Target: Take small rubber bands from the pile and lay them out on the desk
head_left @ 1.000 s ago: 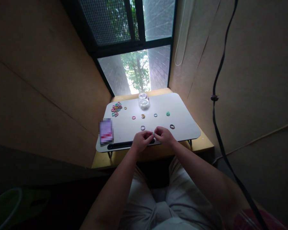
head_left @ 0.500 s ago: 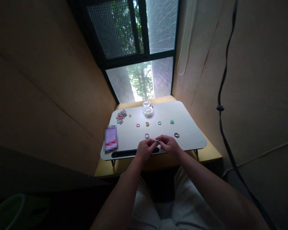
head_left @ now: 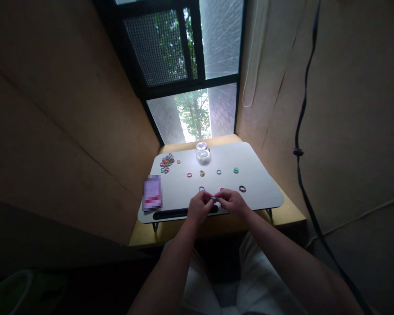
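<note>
A green band [head_left: 213, 198] sits between the fingertips of both hands, the left hand [head_left: 200, 206] and right hand [head_left: 232, 201] each pinching it over the near part of the white surface [head_left: 261, 183]. Just beyond them lie a purple band [head_left: 201, 187], a red band [head_left: 222, 189], partly hidden, and a dark band [head_left: 242, 189]. Farther back, a pink band [head_left: 189, 175], yellow band [head_left: 202, 173], blue band [head_left: 219, 172] and mint band [head_left: 236, 170] form a row. A mixed pile [head_left: 167, 161] lies far left, near a blurred packet [head_left: 153, 193].

The person's forearms [head_left: 174, 258] and fingers [head_left: 226, 194] are bare; the trousers [head_left: 256, 264] are pale.
</note>
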Demonstrator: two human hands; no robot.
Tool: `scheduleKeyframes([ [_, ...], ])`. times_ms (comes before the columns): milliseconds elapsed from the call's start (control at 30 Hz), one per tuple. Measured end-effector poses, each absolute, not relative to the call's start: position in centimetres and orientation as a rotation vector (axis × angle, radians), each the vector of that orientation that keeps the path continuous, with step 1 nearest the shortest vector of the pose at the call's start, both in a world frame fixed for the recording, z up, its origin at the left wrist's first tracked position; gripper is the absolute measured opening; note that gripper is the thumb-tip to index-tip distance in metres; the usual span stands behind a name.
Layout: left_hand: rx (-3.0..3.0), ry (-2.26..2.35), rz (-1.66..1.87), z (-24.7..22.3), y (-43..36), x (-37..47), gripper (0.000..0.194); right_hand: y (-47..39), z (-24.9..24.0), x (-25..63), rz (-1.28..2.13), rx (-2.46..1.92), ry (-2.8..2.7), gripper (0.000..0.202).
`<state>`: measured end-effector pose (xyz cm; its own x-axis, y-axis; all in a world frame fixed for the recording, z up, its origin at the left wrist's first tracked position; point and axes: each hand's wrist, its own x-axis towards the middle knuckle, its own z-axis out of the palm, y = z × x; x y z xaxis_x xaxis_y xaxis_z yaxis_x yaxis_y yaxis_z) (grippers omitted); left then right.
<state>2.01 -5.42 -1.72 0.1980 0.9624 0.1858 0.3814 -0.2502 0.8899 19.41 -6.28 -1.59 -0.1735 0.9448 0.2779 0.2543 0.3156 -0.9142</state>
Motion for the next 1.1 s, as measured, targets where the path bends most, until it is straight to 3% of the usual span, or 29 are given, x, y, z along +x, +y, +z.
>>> scheduleKeyframes([
  [1100, 1.891, 1.233, 0.966, -1.3, -5.6, 1.9, 0.021, -6.1, -2.4, 19.3, 0.808, -1.23, -1.635, 0.008],
])
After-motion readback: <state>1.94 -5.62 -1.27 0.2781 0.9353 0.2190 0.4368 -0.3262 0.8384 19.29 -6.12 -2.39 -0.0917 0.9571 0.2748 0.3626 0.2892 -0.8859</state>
